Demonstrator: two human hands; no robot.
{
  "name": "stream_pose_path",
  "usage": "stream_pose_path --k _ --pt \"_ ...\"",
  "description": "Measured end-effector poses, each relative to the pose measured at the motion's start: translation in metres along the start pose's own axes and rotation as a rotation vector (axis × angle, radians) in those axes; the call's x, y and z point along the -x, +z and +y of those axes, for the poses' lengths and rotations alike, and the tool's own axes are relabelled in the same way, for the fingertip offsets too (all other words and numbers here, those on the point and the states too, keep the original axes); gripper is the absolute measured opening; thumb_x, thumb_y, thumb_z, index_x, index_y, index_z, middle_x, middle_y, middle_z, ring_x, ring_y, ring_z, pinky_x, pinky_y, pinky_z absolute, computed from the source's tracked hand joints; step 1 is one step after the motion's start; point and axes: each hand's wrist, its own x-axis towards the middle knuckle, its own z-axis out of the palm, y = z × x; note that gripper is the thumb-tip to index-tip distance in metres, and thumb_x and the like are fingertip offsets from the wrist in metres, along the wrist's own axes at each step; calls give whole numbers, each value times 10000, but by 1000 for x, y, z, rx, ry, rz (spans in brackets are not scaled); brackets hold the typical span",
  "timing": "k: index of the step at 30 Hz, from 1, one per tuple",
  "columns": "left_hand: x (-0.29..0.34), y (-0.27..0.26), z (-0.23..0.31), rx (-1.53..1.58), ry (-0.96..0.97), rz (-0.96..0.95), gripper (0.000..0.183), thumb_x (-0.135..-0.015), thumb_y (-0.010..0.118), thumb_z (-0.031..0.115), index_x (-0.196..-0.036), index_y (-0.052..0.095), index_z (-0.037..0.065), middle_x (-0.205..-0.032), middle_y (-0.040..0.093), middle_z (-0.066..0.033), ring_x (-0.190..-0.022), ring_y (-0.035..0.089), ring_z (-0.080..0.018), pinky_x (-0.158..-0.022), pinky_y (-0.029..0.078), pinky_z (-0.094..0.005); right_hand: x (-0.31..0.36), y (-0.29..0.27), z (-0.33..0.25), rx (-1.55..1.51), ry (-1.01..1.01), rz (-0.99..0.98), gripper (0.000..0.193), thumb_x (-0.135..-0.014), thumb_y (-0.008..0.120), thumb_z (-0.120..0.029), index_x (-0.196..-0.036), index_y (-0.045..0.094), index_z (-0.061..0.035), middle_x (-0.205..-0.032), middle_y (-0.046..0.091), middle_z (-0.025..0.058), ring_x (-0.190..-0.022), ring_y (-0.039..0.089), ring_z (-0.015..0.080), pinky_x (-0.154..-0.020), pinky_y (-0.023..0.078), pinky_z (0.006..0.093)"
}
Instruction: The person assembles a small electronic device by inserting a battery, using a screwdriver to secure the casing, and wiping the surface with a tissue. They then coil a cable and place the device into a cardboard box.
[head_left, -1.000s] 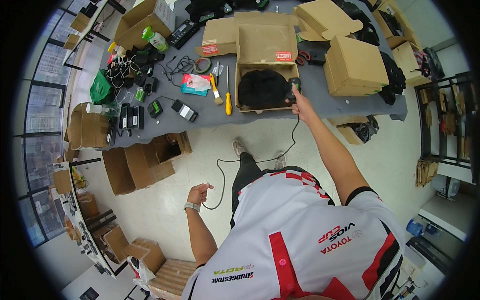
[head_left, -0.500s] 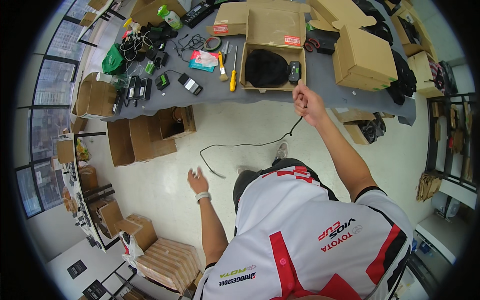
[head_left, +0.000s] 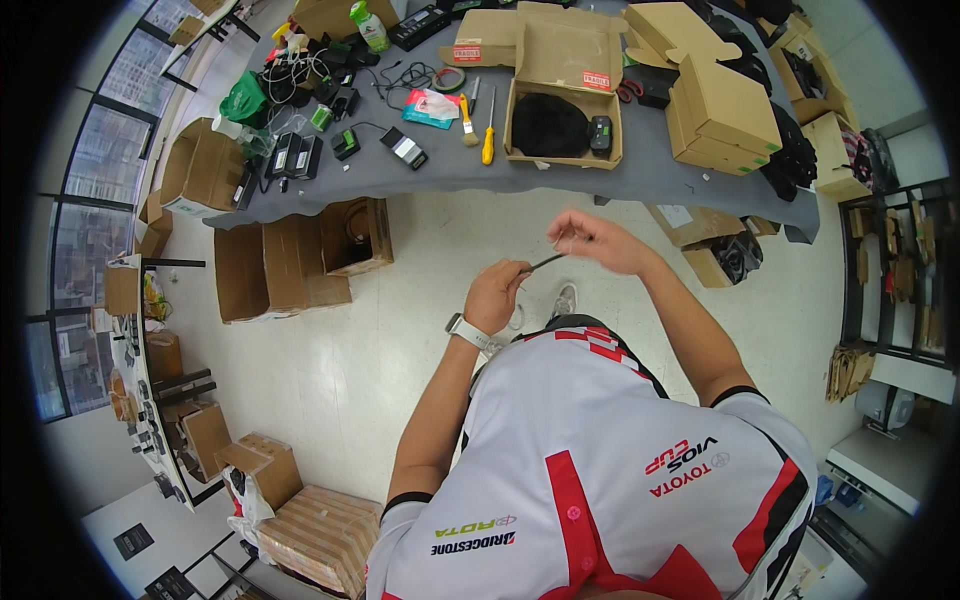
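Black cable [head_left: 545,263] is pinched in the grip of the left hand [head_left: 495,294], over the floor [head_left: 420,240] on the near side of the table [head_left: 645,145]. Its visible piece points right toward the right hand [head_left: 600,243], half curled; whether that touches it, I cannot tell. Farther off, an open cardboard box [head_left: 560,162] holds dark cloth [head_left: 548,126] and a black device [head_left: 600,136].

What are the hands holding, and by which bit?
The left hand pinches a dark cable; a short piece shows between that hand and the right hand. Whether the pinch is at an end, or the right hand grips too, cannot be told.
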Motion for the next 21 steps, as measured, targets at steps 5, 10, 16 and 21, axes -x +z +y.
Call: stream_pose_path --k 5,10,16,21 --pt "14 -35 -3 -222 64 -190 171 -988 662 83 -1137 743 106 -885 646 -140 -826 631 -374 -734 506 -475 28 26 -12 573 165 -316 297 -1084 576 -328 -1082 654 -41 -824 669 134 -816 655 311 -759 507 469" --pt "15 -56 -12 55 -58 -199 179 -962 737 121 -1138 757 93 -978 751 -104 -922 711 -261 -807 546 -372 38 55 -14 415 83 -237 354 -1119 509 -320 -969 611 -16 -755 640 75 -670 609 259 -648 471 402" --pt "26 -60 -74 726 -360 95 106 -954 776 120 -1019 769 36 -983 797 -84 -920 733 -151 -889 565 -302 35 65 -80 -787 164 99 415 -1157 424 -371 -947 617 -69 -693 362 -63 -600 296 58 -571 284 268" --pt "27 5 -53 857 -445 -20 109 -984 732 131 -990 765 27 -869 772 -64 -837 720 -137 -773 560 -290 2 103 -61 -261 -15 303 344 -1139 471 -317 -970 626 -60 -738 510 -10 -648 457 125 -624 376 289"
